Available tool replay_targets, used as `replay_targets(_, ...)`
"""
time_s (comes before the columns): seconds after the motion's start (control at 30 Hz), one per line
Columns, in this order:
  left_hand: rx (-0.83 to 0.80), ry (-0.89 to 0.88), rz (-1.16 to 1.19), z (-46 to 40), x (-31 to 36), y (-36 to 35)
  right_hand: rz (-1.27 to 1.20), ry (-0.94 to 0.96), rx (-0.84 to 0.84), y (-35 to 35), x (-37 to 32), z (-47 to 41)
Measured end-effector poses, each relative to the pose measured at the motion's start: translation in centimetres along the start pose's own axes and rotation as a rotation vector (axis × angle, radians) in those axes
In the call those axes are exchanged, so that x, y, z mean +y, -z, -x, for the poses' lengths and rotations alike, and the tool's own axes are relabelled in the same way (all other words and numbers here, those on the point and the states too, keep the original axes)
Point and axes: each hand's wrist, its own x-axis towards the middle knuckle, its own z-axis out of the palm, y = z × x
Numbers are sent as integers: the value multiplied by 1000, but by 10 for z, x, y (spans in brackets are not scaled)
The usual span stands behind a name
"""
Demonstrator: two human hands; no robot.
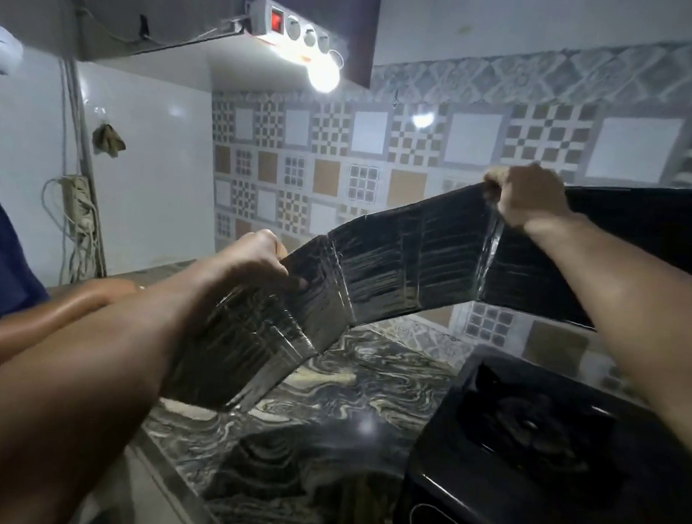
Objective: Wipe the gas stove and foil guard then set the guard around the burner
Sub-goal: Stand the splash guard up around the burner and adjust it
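Observation:
A long, dark, creased foil guard (397, 261) hangs stretched in the air above the counter, folded into several panels. My left hand (255, 260) grips its upper edge near the left end. My right hand (528, 198) pinches the top edge farther right, at a fold, and the guard's right end extends beyond it toward the frame edge. The black gas stove (527, 455) sits on the counter at the lower right, its burner (529, 425) and pan support visible below the guard.
A dark marbled countertop (327, 402) spans the foreground. A patterned tile wall (342, 160) stands behind. A power strip (294, 25) and a lit bulb (323, 74) are overhead. Another person's arm (49, 312) and blue sleeve sit at the left. Cables hang on the left wall.

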Motion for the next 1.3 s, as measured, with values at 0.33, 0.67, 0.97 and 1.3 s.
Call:
replay_targets(0.33,209,-224,-123,-31,70,-70,67,-112,7,-17,103,23)
replay_targets(0.67,197,-195,-137,-70,132,-126,46,-157,-33,-45,167,47)
replay_targets(0.97,142,-123,-89,-102,179,-176,54,-242,-106,-68,221,74)
replay_targets(1.3,-55,-92,111,-139,232,-235,46,-282,-223,-81,295,102)
